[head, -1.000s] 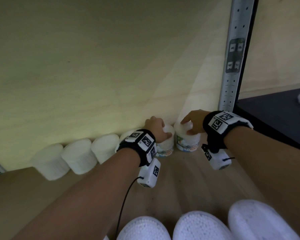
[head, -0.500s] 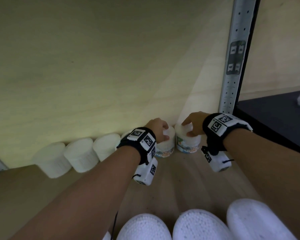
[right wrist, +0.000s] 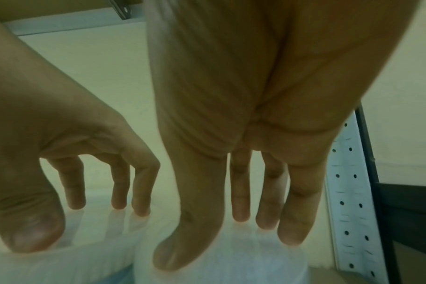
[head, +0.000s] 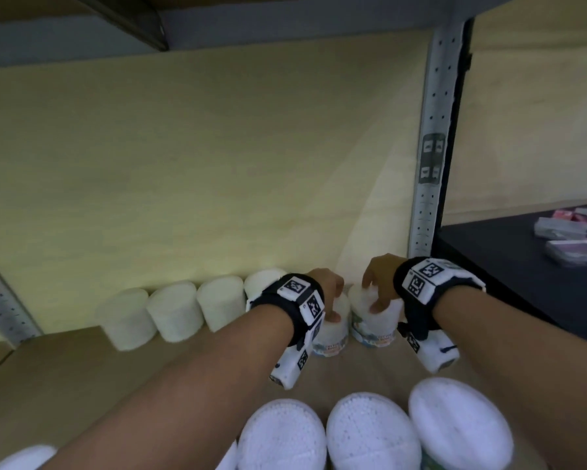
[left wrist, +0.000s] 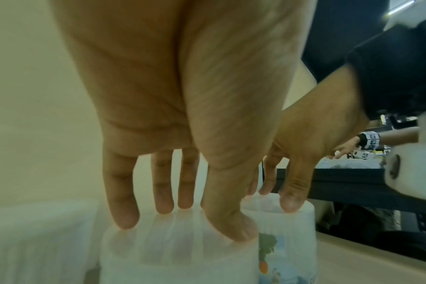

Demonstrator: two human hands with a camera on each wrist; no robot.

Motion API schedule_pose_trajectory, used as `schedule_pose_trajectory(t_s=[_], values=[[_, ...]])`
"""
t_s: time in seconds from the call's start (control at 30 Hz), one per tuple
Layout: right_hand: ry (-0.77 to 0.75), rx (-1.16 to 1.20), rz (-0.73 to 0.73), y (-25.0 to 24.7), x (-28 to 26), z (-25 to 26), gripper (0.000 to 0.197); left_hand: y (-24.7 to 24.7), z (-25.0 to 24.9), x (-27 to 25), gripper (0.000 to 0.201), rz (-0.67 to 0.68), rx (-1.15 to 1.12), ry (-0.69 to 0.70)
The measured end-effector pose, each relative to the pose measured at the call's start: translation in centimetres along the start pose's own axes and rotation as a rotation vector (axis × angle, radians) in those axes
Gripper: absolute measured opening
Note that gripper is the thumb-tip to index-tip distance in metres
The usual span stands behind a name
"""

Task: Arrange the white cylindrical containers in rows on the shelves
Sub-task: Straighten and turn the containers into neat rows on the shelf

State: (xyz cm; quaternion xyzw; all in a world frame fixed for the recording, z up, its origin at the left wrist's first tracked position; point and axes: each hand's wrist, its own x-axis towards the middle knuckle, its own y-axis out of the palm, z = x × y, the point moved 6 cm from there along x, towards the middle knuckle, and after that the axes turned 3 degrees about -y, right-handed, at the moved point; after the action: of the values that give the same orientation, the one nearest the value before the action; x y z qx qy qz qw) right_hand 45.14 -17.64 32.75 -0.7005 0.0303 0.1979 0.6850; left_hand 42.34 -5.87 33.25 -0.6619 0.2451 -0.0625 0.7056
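Two white cylindrical containers with printed labels stand side by side at the right end of the back row on the wooden shelf [head: 47, 374]. My left hand [head: 332, 300] grips the left container [head: 331, 337] from above, thumb on the front rim and fingers on the back rim. The left wrist view shows this hand [left wrist: 195, 221] and the container [left wrist: 178, 259] close up. My right hand [head: 373, 296] grips the right container [head: 375, 325] the same way, as the right wrist view shows of the hand [right wrist: 219, 242] and the container [right wrist: 231, 269]. Several plain white containers [head: 175, 310] line the back wall to the left.
Three more white containers [head: 370, 432] stand at the shelf's front, under my forearms. A perforated metal upright [head: 427, 164] rises just right of the right container. An upper shelf [head: 285, 18] hangs overhead. At the right, a black table [head: 509, 266] holds packets [head: 573, 239].
Both hands have stayed on the tops of the same two containers. The head view has lifted, so the upper shelf now shows.
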Motion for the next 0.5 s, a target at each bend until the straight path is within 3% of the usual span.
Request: schedule_pose_trajectory(t_s=[0.27,0.33,0.4,0.43,0.47,0.5], values=[[0.075,-0.066,-0.001,2.8,-2.1,-1.0,0.079,1.2,-2.8,-4.7,0.051,-0.003,0.001,0.049],[0.095,-0.027,0.021,2.3,-4.7,0.1,0.084,1.5,-3.4,-5.9,0.052,-0.016,0.009,0.048],[0.112,-0.002,0.026,1.7,-7.0,1.1,0.073,1.5,-4.0,-6.9,0.053,-0.022,0.013,0.041],[0.125,-0.03,0.01,2.0,-6.7,0.5,0.07,1.5,-4.3,-7.4,0.053,-0.018,0.012,0.04],[0.114,-0.029,0.001,4.4,-2.9,-2.4,0.077,1.5,-4.7,-7.7,0.054,-0.015,0.016,0.042],[0.097,-0.078,0.026,6.4,-0.4,-4.4,0.095,1.5,-5.0,-8.1,0.054,-0.014,0.023,0.045]])
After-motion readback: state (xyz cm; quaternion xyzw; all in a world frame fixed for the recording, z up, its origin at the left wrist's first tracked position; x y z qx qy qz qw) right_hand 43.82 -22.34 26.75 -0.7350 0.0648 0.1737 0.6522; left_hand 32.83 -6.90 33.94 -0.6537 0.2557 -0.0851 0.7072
